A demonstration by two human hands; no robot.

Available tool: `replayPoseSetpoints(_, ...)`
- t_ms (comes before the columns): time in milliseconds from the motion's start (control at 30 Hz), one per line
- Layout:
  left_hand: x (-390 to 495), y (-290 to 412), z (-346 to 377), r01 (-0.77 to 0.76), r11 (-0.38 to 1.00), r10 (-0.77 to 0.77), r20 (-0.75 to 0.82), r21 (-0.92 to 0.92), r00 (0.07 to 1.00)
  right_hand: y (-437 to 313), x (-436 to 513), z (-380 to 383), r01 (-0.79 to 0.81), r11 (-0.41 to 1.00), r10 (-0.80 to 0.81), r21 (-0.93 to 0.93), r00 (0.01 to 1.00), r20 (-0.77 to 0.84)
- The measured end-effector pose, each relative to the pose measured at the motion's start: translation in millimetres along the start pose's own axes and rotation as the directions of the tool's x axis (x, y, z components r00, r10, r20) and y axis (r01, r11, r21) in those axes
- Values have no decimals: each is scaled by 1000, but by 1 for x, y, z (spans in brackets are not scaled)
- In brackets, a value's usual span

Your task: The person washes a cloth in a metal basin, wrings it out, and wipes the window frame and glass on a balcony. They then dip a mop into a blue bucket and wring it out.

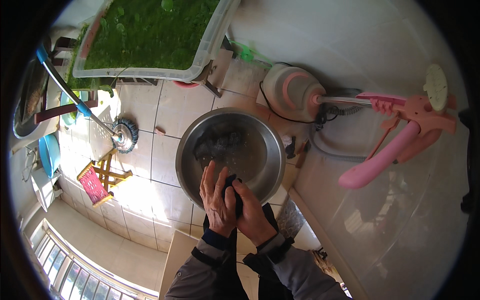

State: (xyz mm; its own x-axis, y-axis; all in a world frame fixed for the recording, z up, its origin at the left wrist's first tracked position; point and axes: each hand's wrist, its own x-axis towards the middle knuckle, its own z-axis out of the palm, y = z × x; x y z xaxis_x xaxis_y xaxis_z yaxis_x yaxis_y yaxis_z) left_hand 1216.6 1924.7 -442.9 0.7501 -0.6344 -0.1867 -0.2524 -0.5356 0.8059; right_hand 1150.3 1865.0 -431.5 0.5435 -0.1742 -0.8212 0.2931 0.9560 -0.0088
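Observation:
A round stainless steel basin (276, 150) stands on the tiled floor before me, with cloudy water in it. Dark cloth (215, 144) lies in the water on its far left side. Over the basin's near rim, a small bunch of dark wet cloth (238, 202) is pressed between my two hands. My left hand (217, 202) bears on it from the left, fingers stretched forward and the thumb on the cloth. From the right, my right hand (252, 212) is closed around the same bunch, which my fingers partly hide.
A clear plastic tub (195, 62) full of green water plants stands at the far left. Left are a mop (125, 135) and a folding stool (97, 183). A garment steamer (292, 92) with a pole and pink hanger (362, 174) stands right, by the wall.

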Motion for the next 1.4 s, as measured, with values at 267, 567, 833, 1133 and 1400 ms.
replayPoseSetpoints(267,-18,8,16,313,897,-278,154,-312,948,-9,11,-3,194,759,-269,-622,963,-28)
replayPoseSetpoints(567,-20,-12,10,481,-117,-573,455,-869,682,6,23,-14,415,323,-439,-851,862,253)
replayPoseSetpoints(833,-19,-3,-19,643,-30,-621,518,-765,588,-2,4,-3,553,-398,-199,-732,727,657)
replayPoseSetpoints(1133,-48,-4,-22,554,559,-539,237,-617,808,-8,-3,-8,766,-369,-179,-527,498,849)
replayPoseSetpoints(1400,-37,-14,-5,318,948,-315,148,4,937,11,13,-13,617,-91,-465,-782,668,581)
